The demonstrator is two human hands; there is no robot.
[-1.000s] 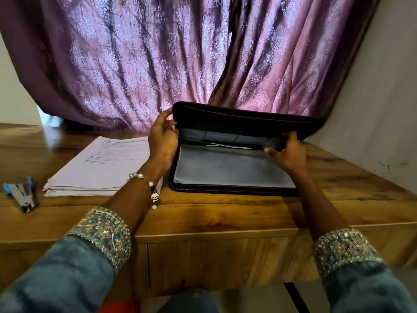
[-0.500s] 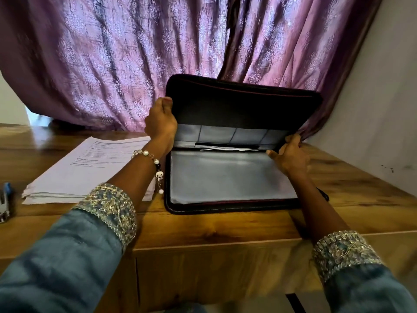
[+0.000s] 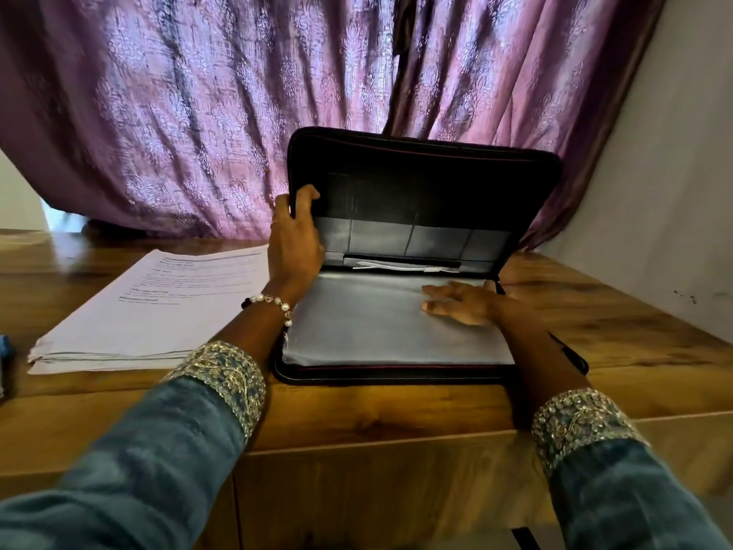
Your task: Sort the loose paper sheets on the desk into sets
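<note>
1. Two hands work the folder [image 3: 416, 216]: left hand [image 3: 295, 240] grips its raised lid, right hand [image 3: 462, 303] lies flat inside.
2. Paper stack [image 3: 158, 307] waits left on the desk [image 3: 618, 327].
3. Risk: a loosened grip could drop the lid onto the right hand's fingers.

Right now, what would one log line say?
left hand holds black zip folder lid up | right hand flat on grey sleeve | white paper stack untouched

blue sleeves [image 3: 131, 462], sequined embroidered cuffs [image 3: 222, 375], pearl bracelet [image 3: 273, 303]
</note>
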